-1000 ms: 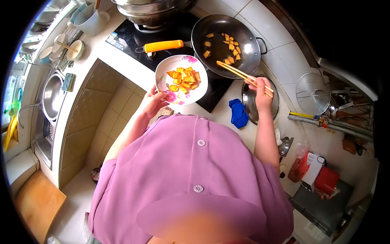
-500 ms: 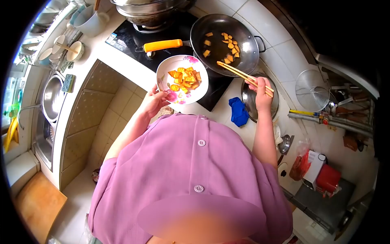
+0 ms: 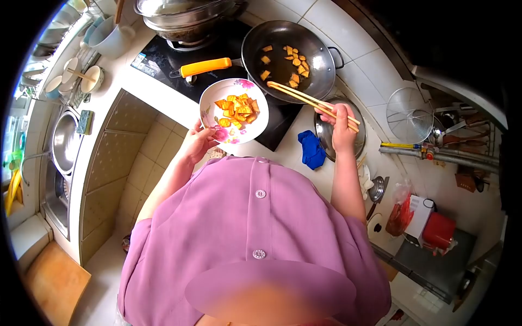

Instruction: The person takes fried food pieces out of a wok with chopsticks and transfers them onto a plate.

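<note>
Upper centre: left hand [image 3: 198, 142] pinching rim of floral plate [image 3: 210, 102], golden fried chunks [image 3: 238, 110] heaped on it. Right hand [image 3: 342, 124] gripping chopsticks [image 3: 312, 101], tips at lower rim of wok [image 3: 322, 73], more chunks inside. Advisable: plate level, light pinch, fingers clear of wok.

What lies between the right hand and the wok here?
In the head view, wooden chopsticks reach from the right hand past the near rim of the wok; part of a metal lid shows beneath.

the lone head view looks steeply down, close above the shirt [image 3: 217, 217], with the wok [image 3: 321, 61] farther ahead.
</note>
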The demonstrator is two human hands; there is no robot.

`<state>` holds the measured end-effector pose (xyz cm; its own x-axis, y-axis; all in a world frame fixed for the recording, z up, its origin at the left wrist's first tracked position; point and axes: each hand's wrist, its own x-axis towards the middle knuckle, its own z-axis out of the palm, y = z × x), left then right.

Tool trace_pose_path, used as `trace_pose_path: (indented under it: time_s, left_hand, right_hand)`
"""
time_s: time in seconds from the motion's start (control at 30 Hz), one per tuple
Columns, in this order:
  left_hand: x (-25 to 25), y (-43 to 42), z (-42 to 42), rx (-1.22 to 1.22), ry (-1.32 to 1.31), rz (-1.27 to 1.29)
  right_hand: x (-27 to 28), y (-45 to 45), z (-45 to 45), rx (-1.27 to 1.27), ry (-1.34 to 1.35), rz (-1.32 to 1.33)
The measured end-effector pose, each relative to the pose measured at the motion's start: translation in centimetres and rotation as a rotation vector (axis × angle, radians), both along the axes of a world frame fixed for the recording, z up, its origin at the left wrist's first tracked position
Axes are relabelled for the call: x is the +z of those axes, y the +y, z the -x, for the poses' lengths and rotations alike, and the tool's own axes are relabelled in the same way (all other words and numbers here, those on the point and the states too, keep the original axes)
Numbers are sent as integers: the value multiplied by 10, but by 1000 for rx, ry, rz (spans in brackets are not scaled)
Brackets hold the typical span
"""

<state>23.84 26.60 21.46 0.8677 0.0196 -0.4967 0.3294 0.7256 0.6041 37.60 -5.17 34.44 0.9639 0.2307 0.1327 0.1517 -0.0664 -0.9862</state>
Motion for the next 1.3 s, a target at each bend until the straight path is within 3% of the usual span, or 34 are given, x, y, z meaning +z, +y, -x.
trace_pose_path:
  time_s: [0.17,0.27,0.33,0.47,0.63,0.83,0.97,1.13,1.23,1.3]
  left_hand:
    - [3,0,-1,-26,-13,-1]
    - [3,-1,-1,1,7,1]
    - [4,-1,-1,7,6,2]
    - [-1,0,-1,24,-1,6]
    - [4,-1,0,40,-3,1]
    - [3,-2,2,65,17,-21]
    - [3,-2,2,59,14,-22]
    - [1,0,0,23,7,-3]
    - [3,0,0,14,9,-10]
    - [7,-2,-2,19,16,-18]
  right_hand:
    - [-1,27,22,263,59,76]
    - [-3,27,10,231,74,-8]
    - [-1,27,-7,185,-3,-15]
    - [-33,31,-49,205,-238,450]
    - [-64,50,-64,212,-597,559]
    - [-37,25,-46,66,-374,401]
    - [-26,3,-38,102,-216,529]
    - [-20,5,-28,34,-247,499]
    - [-23,3,-27,86,-224,613]
    - [-16,7,-21,37,-238,525]
